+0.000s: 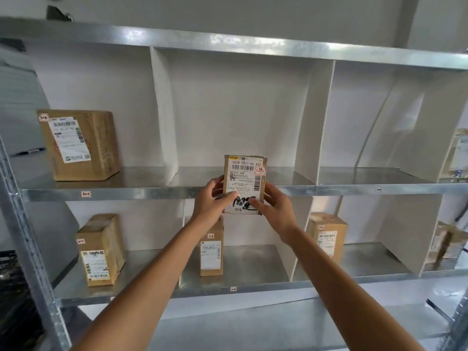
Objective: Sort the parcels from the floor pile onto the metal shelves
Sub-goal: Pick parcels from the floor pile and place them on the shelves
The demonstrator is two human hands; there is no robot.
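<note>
currently: galvanised metal shelves (141, 192) against a pale wall, with white dividers (163, 110) splitting each level into bays. middle upper bay (235, 110) stands open behind the parcel; cardboard boxes (78, 145) sit in neighbouring bays. small labelled parcel (244, 173) is upright in front of that bay's front edge, label outward. left hand (211, 202) and right hand (277, 206) clasp its lower sides, thumbs on the label

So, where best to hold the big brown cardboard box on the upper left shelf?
Take the big brown cardboard box by its two opposite upright side faces, from the open front of the metal shelf. It stands upright, free on both sides; the white wall closes the back.
</note>
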